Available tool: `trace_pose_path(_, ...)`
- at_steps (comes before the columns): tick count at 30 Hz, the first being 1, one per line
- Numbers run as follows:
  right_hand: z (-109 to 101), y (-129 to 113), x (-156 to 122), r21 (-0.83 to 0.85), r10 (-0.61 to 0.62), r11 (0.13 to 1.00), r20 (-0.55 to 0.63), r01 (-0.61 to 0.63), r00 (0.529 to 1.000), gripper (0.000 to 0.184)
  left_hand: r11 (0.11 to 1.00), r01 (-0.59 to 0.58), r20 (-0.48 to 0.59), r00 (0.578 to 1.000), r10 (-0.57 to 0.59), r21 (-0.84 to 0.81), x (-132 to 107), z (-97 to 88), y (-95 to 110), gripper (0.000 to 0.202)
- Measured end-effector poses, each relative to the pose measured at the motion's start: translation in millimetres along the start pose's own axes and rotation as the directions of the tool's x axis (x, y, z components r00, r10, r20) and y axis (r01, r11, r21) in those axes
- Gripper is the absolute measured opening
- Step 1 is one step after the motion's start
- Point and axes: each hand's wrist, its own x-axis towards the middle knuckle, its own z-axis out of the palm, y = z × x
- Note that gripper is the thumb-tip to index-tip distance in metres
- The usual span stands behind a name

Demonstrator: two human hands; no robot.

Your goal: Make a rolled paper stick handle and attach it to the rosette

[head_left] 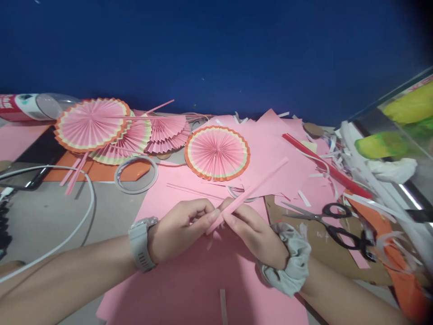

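A narrow pink paper strip (259, 185) slants up to the right between my hands. My left hand (184, 225) pinches it near its lower end, thumb on top. Close beside it, my right hand (252, 232) also grips the strip between thumb and fingers. Both hands are above a large pink paper sheet (189, 289). Just beyond them lies a round pleated paper fan (218, 153), pink with a cream ring and an orange edge. A thin pink strip (192, 191) rests on the sheet behind my left hand.
More pleated fans (93, 124) overlap at the back left, near a plastic bottle (30, 107), a phone (34, 153) and a tape roll (136, 174). A white cable (91, 198) loops at left. Scissors (324, 219) lie open at right among paper scraps. A blue wall (203, 54) stands behind.
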Motion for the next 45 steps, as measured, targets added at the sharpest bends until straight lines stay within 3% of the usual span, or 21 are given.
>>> trace_pose_path(4,-1.2,-0.7,-0.4,-0.068,0.006,0.998,-0.145,-0.016,0.989,0.021,0.994,0.013,0.008,1.000,-0.014,0.107,-0.2,0.7,2.4,0.026)
trace_pose_path(7,-2.2,-0.3,0.4,-0.122,0.014,0.992,-0.182,-0.037,0.983,0.023,0.981,0.027,0.014,0.999,-0.031,0.190,-0.2,1.0,3.1,0.026)
trace_pose_path(16,-2.9,2.1,0.1,-0.112,0.022,0.993,-0.126,-0.036,0.992,0.019,0.972,-0.026,0.020,1.000,0.022,0.234,-2.1,-0.3,3.2,0.023)
trace_pose_path(21,-2.6,2.5,-0.5,-0.113,0.008,0.993,-0.207,-0.032,0.978,0.018,0.972,-0.088,0.022,0.996,0.085,0.216,-7.9,1.1,2.8,0.004)
trace_pose_path(24,-1.9,3.2,-1.4,-0.136,-0.005,0.990,-0.216,-0.026,0.976,0.017,0.938,-0.112,0.014,0.993,0.114,0.328,-11.0,2.8,2.3,0.013)
trace_pose_path(31,0.3,3.8,-1.4,-0.219,-0.044,0.976,-0.171,0.006,0.984,0.018,0.879,-0.014,-0.063,0.997,0.050,0.477,-10.6,5.7,0.9,0.011)
trace_pose_path(38,-1.3,5.3,-1.2,-0.228,-0.030,0.974,-0.186,-0.014,0.982,0.017,0.858,-0.059,-0.027,0.996,0.085,0.510,-10.1,4.9,-2.4,0.011)
trace_pose_path(45,-1.4,5.4,-0.5,-0.205,-0.017,0.979,-0.175,-0.019,0.984,0.017,0.861,-0.025,-0.044,0.998,0.055,0.508,-8.4,7.4,3.2,0.016)
